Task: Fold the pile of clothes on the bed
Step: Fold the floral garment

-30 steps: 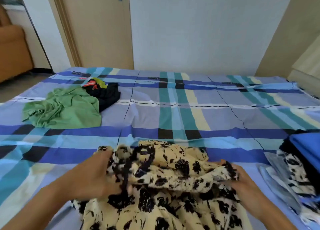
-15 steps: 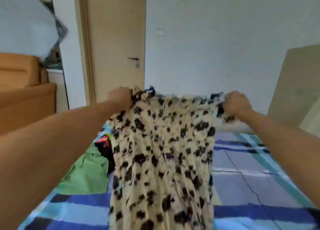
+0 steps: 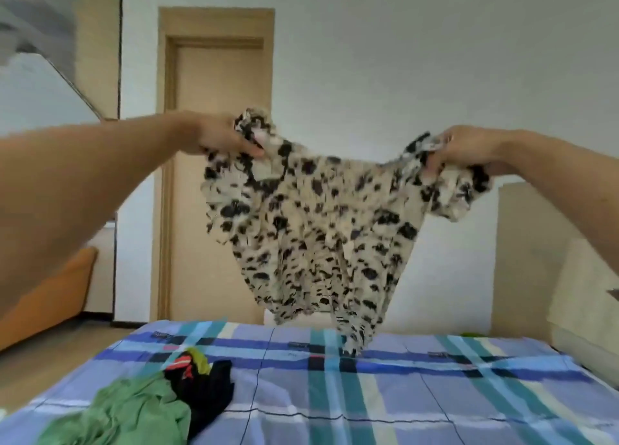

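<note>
Aloft, cream black-spotted fabric garment (image 3: 318,227), top corners pinched in curled fingers of left hand (image 3: 217,136) at ten o'clock and right hand (image 3: 469,150) at two o'clock, above blue plaid bed (image 3: 435,394). Best pulled taut and level, then lowered flat. Nearby, crumpled green garment (image 3: 127,414) at seven o'clock.

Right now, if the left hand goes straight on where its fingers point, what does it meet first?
The spotted garment it grips; the left hand points sideways, probably toward the right hand.

Head-worn wide view, level across the bed (image 3: 402,394) toward the door (image 3: 217,210).
</note>
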Motion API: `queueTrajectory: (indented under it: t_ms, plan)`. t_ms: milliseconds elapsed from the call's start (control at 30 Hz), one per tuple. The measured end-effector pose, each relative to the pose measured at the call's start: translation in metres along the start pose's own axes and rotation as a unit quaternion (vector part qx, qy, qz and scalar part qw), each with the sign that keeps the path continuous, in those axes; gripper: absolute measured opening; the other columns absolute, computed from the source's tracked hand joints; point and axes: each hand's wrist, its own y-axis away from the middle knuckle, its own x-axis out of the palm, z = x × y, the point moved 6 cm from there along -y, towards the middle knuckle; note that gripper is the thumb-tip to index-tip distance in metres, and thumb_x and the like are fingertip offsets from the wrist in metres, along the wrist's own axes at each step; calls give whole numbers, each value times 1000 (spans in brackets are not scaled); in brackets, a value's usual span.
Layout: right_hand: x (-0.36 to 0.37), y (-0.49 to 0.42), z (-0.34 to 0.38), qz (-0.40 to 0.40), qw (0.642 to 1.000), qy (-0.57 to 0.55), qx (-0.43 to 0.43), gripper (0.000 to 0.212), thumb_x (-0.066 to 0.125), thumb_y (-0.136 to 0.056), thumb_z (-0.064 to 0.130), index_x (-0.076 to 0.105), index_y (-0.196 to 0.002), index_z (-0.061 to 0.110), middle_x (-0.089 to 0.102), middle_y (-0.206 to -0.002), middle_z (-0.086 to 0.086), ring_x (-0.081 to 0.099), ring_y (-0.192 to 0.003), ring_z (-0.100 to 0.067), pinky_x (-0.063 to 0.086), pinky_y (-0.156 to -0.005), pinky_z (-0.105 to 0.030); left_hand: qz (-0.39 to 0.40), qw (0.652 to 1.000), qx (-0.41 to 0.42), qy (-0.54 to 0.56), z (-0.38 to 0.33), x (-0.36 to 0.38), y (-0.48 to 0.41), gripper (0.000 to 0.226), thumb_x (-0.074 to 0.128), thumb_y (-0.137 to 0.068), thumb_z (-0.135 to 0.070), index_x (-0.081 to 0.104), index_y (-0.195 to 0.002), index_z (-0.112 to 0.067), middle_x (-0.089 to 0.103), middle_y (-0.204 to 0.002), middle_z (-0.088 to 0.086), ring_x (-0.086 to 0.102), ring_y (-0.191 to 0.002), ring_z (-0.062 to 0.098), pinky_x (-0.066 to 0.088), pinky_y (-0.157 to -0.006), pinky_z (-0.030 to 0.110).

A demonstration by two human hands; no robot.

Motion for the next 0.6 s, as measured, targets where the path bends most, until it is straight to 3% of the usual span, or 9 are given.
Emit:
queueTrajectory:
  t_ms: [67, 167, 267, 300, 367, 433, 500, 533, 600]
  plan:
    - [32, 24, -25, 98, 995, 7, 20, 55, 89, -65, 38, 62, -109, 19, 69, -110, 2, 59, -101, -21, 48, -90, -35, 30, 997, -4, 69, 15, 23, 24, 60, 84, -71, -34, 61, -119, -8, 68, -117, 8, 62, -112, 24, 48, -94, 37]
    - [64, 48, -55, 83, 996, -2, 19, 63, 84, -62, 58, 66, -106, 16, 71, -98, -1, 63, -87, -16, 50, -82, -32, 50, 986, -37, 157, 70, 57, 49, 77, 89, -61, -37, 55, -124, -9, 63, -126, 10, 57, -119, 28, 48, -98, 40]
    - [91, 74, -76, 43, 995, -84, 17, 25, 82, -76, 34, 68, -94, 24, 71, -109, -23, 67, -98, -41, 55, -88, -49, 43, 972, -58, 224, 127, 79, 61, 103, 96, -45, -48, 54, -131, -10, 65, -130, 7, 53, -128, 27, 34, -115, 51]
    - [99, 83, -79, 36, 995, -87, 18, 15, 79, -83, 26, 66, -90, 27, 69, -111, -25, 70, -92, -38, 55, -86, -48, 46, 971, -59, 229, 136, 90, 72, 104, 96, -41, -51, 57, -129, -10, 67, -126, 5, 54, -127, 23, 36, -113, 48]
    - [121, 98, -91, 44, 995, -87, 23, 15, 72, -90, 16, 66, -102, 24, 75, -98, -12, 71, -72, -23, 57, -73, -36, 70, 977, -70, 189, 141, 118, 97, 90, 93, -46, -57, 63, -120, -17, 73, -115, -1, 63, -111, 12, 46, -97, 28]
    - [146, 106, -103, 66, 996, -51, 35, 40, 67, -94, 15, 58, -133, 13, 74, -101, -6, 63, -69, -13, 49, -67, -25, 90, 985, -77, 127, 160, 146, 115, 40, 78, -80, -43, 62, -110, -23, 70, -102, -5, 65, -91, 5, 44, -76, 12]
    - [175, 112, -118, 99, 994, 15, 47, 44, 61, -98, 21, 51, -141, 16, 63, -128, -8, 62, -83, -15, 48, -75, -28, 59, 992, -94, 67, 187, 170, 128, 17, 65, -94, -30, 63, -109, -23, 69, -102, -3, 68, -87, 13, 52, -80, 24]
    - [187, 114, -123, 114, 992, 44, 38, 39, 58, -100, 23, 54, -138, 17, 61, -131, -7, 64, -90, -20, 49, -79, -30, 56, 992, -104, 53, 201, 182, 133, 17, 66, -93, -30, 65, -109, -23, 71, -103, 0, 69, -89, 18, 53, -86, 34]
    - [219, 129, -134, 178, 980, 70, 50, 33, 58, -100, 28, 58, -131, 17, 66, -121, -4, 63, -98, -20, 47, -83, -28, 60, 988, -133, 42, 226, 212, 147, 12, 70, -91, -27, 70, -102, -21, 72, -95, 3, 66, -86, 22, 51, -80, 34]
